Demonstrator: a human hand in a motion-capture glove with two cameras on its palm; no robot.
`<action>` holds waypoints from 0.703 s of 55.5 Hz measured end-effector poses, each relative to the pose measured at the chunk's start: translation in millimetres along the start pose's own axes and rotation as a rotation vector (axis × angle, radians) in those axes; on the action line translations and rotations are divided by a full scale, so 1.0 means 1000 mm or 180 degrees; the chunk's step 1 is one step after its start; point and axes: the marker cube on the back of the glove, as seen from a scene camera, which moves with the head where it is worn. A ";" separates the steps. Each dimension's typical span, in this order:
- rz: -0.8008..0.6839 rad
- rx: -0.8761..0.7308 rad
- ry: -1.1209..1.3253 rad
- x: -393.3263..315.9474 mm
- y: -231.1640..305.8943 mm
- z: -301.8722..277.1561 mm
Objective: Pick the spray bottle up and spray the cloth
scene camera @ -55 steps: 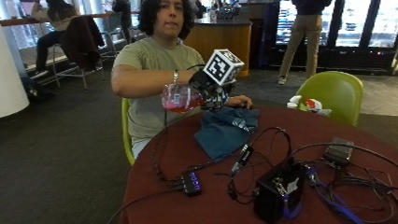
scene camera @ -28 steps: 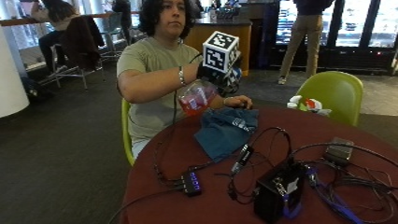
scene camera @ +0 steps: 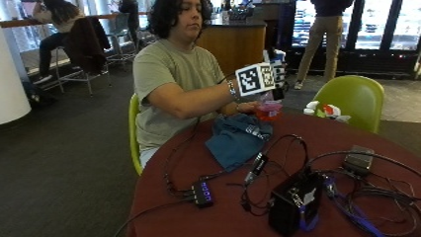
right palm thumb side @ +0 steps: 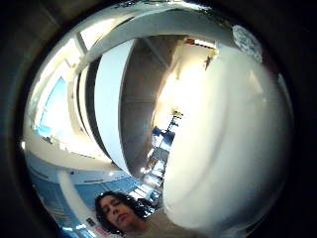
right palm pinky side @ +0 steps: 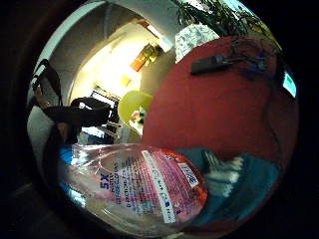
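The spray bottle (scene camera: 268, 109) is clear with pink liquid and a white spray head; it is held upright above the far edge of the round red table (scene camera: 197, 168). My gloved right hand (scene camera: 279, 93) grips it near the neck, mostly hidden behind the glove's gear. The teal cloth (scene camera: 235, 139) lies crumpled on the table just below and in front of the bottle. The person's bare left hand (scene camera: 244, 106) rests by the cloth's far edge. In the little finger side palm view the bottle's labelled body (right palm pinky side: 139, 189) is close, above the cloth (right palm pinky side: 234, 179). The white spray head (right palm thumb side: 233, 139) fills the thumb side view.
Black cables, a small hub (scene camera: 200, 192), a black box (scene camera: 293, 207) and a flat black device (scene camera: 358, 160) lie on the near and right parts of the table. A green chair (scene camera: 352, 98) stands behind the table to the right.
My right hand has lifted the bottle from beside the person's chest and carried it across to the far side of the cloth, tilted half a second ago and now upright.
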 end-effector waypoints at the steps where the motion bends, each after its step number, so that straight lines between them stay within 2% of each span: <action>1: -0.0010 0.0019 -0.0030 0.004 -0.002 0.006; 11: 0.0079 0.0087 -0.0333 0.047 -0.021 0.079; 22: 0.0304 -0.0310 -0.0747 0.059 -0.016 0.143; 39: -0.0197 -0.0479 -0.0452 0.050 0.006 0.171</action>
